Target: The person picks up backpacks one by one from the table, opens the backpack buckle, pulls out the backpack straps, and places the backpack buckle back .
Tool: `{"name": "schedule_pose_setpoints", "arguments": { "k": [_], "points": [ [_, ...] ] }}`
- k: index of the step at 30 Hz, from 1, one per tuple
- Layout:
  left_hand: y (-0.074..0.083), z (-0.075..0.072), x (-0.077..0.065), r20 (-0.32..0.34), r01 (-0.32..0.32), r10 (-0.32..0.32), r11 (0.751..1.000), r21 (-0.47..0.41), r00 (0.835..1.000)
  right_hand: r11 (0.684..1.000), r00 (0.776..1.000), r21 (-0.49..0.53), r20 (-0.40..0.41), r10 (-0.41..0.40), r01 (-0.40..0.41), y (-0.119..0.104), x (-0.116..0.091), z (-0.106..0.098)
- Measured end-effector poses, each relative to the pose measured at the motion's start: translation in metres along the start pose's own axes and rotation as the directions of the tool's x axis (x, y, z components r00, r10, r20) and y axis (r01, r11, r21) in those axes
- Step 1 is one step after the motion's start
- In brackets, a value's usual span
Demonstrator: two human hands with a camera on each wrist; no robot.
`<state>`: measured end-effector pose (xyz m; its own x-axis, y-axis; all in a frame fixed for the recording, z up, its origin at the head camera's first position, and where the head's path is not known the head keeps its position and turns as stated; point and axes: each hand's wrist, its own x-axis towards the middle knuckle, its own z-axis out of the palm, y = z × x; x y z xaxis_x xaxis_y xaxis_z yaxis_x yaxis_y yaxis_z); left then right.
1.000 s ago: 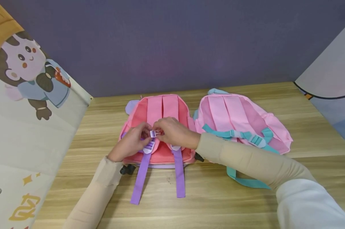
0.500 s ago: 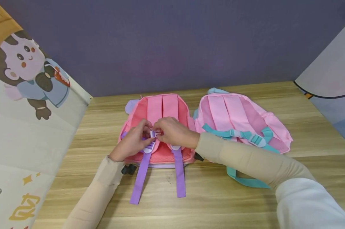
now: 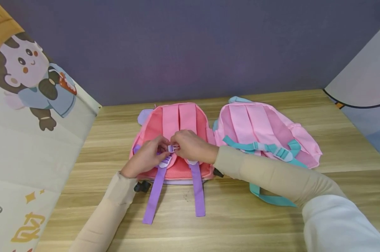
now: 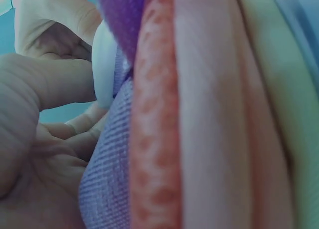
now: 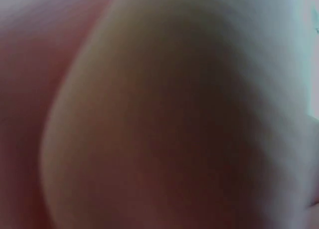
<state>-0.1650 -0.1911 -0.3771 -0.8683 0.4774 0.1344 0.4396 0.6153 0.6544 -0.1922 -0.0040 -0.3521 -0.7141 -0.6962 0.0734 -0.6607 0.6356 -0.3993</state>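
A coral-pink backpack (image 3: 152,122) lies on the table with its shoulder straps facing up. Over its middle, my left hand (image 3: 145,155) pinches a white plastic buckle (image 3: 171,148) on purple webbing. My right hand (image 3: 193,147) grips the buckle's right end, where thin prongs show; its fingers hide the rest, so I cannot tell whether two halves are joined. The left wrist view has thumb and fingers on a white buckle piece (image 4: 103,64) beside purple webbing (image 4: 109,159). Only blurred skin fills most of the right wrist view.
To the right lies a light-pink backpack (image 3: 256,122) with a teal strap (image 3: 240,145) buckled across it. Two purple strap tails (image 3: 155,199) hang onto the wooden table (image 3: 234,224). A dark panel (image 3: 190,52) stands behind, with printed panels at both sides.
The buckle and the fingers at it have shifted slightly right. Both hands keep their hold, and the backpacks stay in place.
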Motion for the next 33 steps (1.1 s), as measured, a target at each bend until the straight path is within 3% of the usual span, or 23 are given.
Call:
{"name": "schedule_pose_setpoints", "arguments": {
  "k": [18, 22, 28, 33],
  "points": [
    [-0.0038, 0.0021, 0.0003, -0.021, -0.077, 0.076, 0.997, -0.014, 0.997, 1.000, 1.000, 0.011, 0.007, 0.020, -0.020, 0.0013, 0.0015, 0.0075],
    [-0.0015, 0.0006, -0.0002, -0.028, -0.054, 0.054, 0.998, -0.011, 0.998, 1.000, 1.000, 0.018, -0.026, -0.005, 0.006, 0.0036, 0.0003, 0.0075],
    [0.0021, -0.0038, 0.0014, -0.037, 0.038, -0.036, 0.998, 0.048, 0.999, 0.997, 0.996, 0.068, -0.085, -0.030, 0.035, 0.0075, -0.0039, 0.0073],
    [0.0007, -0.0053, 0.0026, -0.047, 0.027, -0.022, 0.994, 0.103, 0.999, 0.994, 0.994, 0.096, -0.098, -0.041, 0.051, 0.0074, -0.0050, 0.0059]
  ]
}}
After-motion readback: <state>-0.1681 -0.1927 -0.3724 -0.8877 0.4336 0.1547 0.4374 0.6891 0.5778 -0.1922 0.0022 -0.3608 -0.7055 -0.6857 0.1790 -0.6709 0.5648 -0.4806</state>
